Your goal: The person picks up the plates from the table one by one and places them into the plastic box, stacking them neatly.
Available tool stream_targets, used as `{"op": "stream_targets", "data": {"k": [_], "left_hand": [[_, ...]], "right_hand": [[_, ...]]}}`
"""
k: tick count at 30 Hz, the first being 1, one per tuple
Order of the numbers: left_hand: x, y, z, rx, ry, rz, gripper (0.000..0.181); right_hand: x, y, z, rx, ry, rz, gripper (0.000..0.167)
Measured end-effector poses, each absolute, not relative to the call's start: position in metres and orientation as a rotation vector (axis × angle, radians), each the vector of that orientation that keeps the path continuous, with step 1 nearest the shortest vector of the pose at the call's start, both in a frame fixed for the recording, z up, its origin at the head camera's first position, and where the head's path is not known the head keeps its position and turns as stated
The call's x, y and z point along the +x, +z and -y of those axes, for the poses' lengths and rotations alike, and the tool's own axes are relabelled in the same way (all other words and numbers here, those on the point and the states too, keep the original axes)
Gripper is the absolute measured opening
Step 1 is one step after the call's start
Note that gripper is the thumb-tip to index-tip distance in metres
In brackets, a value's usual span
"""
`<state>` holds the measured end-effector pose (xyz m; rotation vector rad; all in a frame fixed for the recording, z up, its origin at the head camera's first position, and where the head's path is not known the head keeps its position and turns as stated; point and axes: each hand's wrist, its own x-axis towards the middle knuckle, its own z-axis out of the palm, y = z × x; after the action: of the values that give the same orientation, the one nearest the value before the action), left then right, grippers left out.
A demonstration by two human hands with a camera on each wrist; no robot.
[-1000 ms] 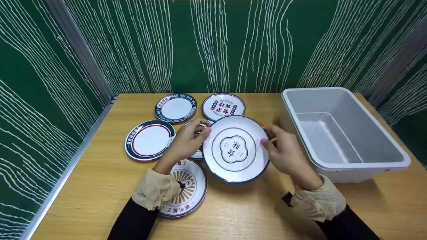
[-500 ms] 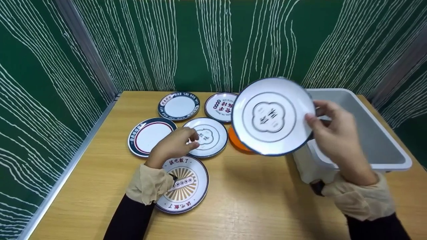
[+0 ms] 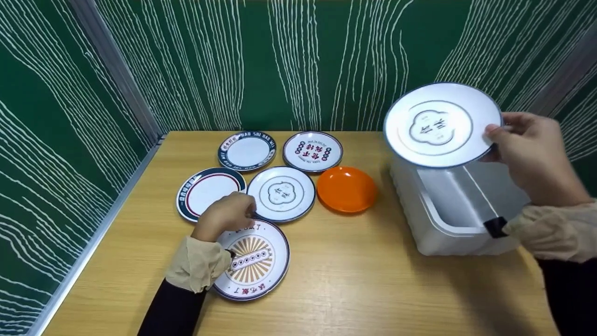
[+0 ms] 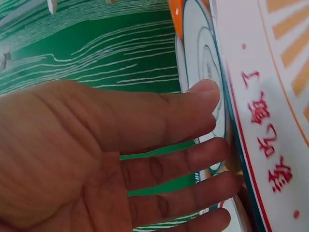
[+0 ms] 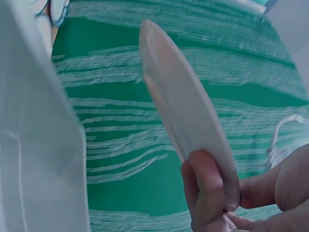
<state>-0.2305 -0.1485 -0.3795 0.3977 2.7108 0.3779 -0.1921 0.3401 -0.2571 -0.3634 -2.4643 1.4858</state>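
My right hand (image 3: 536, 151) pinches the right rim of a white plate with a blue edge and a flower-shaped emblem (image 3: 443, 130), thumb on its face. The plate is raised and tilted over the grey plastic bin (image 3: 429, 205); the right wrist view shows it nearly edge-on. My left hand (image 3: 226, 212) hovers by the sunburst plate (image 3: 254, 280) with red lettering; in the left wrist view its fingers (image 4: 193, 159) are fairly straight, close to that plate's rim, holding nothing. Whether they touch it I cannot tell. A second emblem plate (image 3: 298, 205) lies just beyond that hand.
An orange plate (image 3: 346, 189) lies between the second emblem plate and the bin. Farther back are a dark-rimmed plate (image 3: 247, 151) and one with red characters (image 3: 322, 161). Another dark-rimmed plate (image 3: 205, 193) is at left. Green walls with white lines enclose the wooden table (image 3: 354, 280).
The left hand has let go of the emblem plate and moved down-left toward the sunburst plate. The right hand has carried the emblem plate rightward and up over the bin, uncovering the orange plate.
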Motion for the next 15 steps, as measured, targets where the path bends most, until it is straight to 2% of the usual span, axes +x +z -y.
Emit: {"op": "stream_targets", "data": {"k": [4, 10, 15], "left_hand": [[-0.231, -0.383, 0.155, 0.378, 0.358, -2.714, 0.025], [-0.231, -0.384, 0.155, 0.289, 0.332, -2.679, 0.021], [-0.23, -0.384, 0.153, 0.249, 0.322, -2.658, 0.017]], "right_hand": [[-0.207, -0.258, -0.359, -0.495, 1.654, 2.424, 0.059], [-0.222, -0.267, -0.38, -0.593, 2.075, 2.218, 0.019], [-0.227, -0.271, -0.392, -0.636, 2.237, 2.225, 0.012]]}}
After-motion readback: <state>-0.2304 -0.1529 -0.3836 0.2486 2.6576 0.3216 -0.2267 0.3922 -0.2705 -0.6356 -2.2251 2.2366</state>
